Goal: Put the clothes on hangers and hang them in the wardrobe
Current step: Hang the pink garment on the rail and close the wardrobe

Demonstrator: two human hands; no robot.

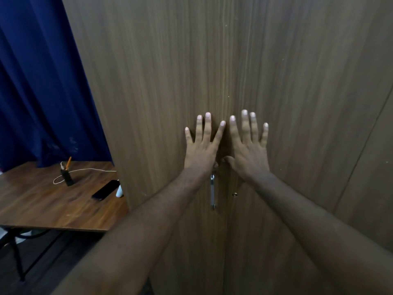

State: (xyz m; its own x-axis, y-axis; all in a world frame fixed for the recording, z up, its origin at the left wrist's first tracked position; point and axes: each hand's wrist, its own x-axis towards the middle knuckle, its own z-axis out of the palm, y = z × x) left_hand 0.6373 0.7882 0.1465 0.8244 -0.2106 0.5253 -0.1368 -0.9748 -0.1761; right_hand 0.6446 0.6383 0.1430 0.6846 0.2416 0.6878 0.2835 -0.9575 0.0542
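Palms flat, fingers straight and spread: left hand [201, 149] and right hand [248, 150] pressed on closed wardrobe doors [161, 81], holding nothing. Doors likely stiff, heavy panels; best taken by metal handle [212, 191] just below left wrist. Clothes, hangers not visible. No brands, labels or writing readable

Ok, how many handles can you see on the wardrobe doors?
1. A metal handle hangs vertically on the left door, just below the left hand. The right door shows only a small keyhole; the right hand could hide another.
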